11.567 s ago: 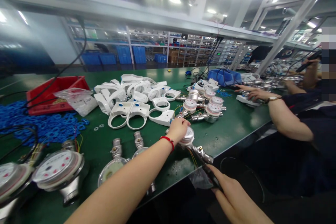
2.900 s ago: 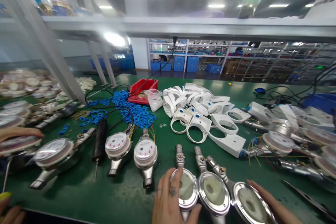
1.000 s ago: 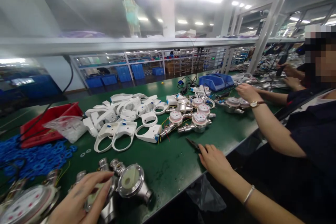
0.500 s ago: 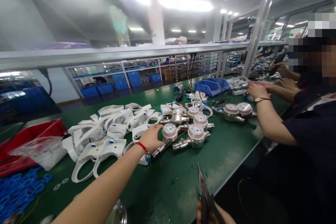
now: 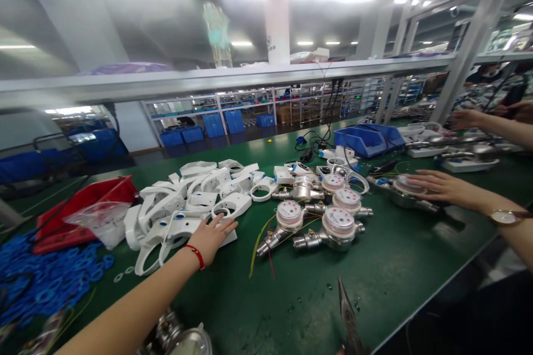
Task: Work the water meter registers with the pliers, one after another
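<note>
My left hand (image 5: 213,239), with a red bracelet at the wrist, rests over the near edge of the white plastic brackets (image 5: 183,227). Its fingers are stretched out, somewhat apart, and touch a bracket there; part of that bracket is hidden under the palm. To the right of this hand stand several metal water meters (image 5: 289,216) with round dials, some trailing thin yellow and red wires (image 5: 259,241). At the bottom edge, needle-nose pliers (image 5: 348,316) point up and away, held in my right hand (image 5: 341,351), of which only a sliver shows.
On the left lie a red bin (image 5: 83,205) with a clear plastic bag (image 5: 104,222) and a heap of blue rings (image 5: 50,272). Another meter (image 5: 191,341) is at the bottom. A blue bin (image 5: 360,141) stands behind. A co-worker's hand (image 5: 445,188) touches a meter at right.
My left hand has moved left, from beside a water meter onto the white brackets. The view has swung right. A co-worker's hand now reaches over the meter at right.
</note>
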`<state>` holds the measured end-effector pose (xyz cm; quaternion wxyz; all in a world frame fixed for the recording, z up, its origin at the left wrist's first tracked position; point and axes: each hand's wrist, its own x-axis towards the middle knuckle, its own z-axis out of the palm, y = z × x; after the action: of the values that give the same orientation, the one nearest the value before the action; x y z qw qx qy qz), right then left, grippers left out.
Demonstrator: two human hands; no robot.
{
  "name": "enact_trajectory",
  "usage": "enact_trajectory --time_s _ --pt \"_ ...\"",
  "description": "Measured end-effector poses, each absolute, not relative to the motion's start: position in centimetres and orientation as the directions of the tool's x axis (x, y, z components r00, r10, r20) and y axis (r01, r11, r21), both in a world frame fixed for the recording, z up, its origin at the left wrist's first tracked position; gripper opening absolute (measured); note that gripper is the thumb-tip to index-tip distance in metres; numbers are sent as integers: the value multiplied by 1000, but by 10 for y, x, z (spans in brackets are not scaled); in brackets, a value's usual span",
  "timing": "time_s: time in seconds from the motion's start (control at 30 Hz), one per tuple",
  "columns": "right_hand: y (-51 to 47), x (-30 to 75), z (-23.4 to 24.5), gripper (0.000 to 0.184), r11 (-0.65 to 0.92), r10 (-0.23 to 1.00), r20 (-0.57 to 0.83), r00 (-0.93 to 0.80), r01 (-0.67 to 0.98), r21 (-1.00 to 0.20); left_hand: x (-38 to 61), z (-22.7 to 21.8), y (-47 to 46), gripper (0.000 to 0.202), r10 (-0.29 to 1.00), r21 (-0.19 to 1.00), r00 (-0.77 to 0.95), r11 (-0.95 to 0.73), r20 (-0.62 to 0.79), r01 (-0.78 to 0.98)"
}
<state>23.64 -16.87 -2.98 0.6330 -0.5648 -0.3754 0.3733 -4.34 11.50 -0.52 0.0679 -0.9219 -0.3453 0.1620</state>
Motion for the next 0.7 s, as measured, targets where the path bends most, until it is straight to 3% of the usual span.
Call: enact_trajectory --time_s 0.07,0.13,0.2,0.27,0.4,0.6,0.7 --pt "-148 306 -6 27 128 855 110 507 -1 -992 -37 5 117 81 649 -136 719 -759 -248 637" --pt "-131 381 11 23 140 815 196 545 143 -980 -17 12 115 61 613 83 785 -781 -87 619" --pt "-120 443 15 31 64 822 217 527 293 -954 15 13 108 49 587 286 798 -794 134 536" --pt "-118 482 11 38 83 824 279 494 382 -920 53 9 99 52 594 371 781 -781 194 502" --pt "-124 484 12 29 37 856 249 454 426 -904 107 -4 88 63 601 322 795 -771 83 549" --pt "-145 374 33 26 41 922 57 384 51 -998 84 -2 88 54 677 250 732 -724 78 643" --pt "-172 285 3 50 -29 963 -42 265 -52 -998 50 0 82 57 714 313 700 -672 30 671"
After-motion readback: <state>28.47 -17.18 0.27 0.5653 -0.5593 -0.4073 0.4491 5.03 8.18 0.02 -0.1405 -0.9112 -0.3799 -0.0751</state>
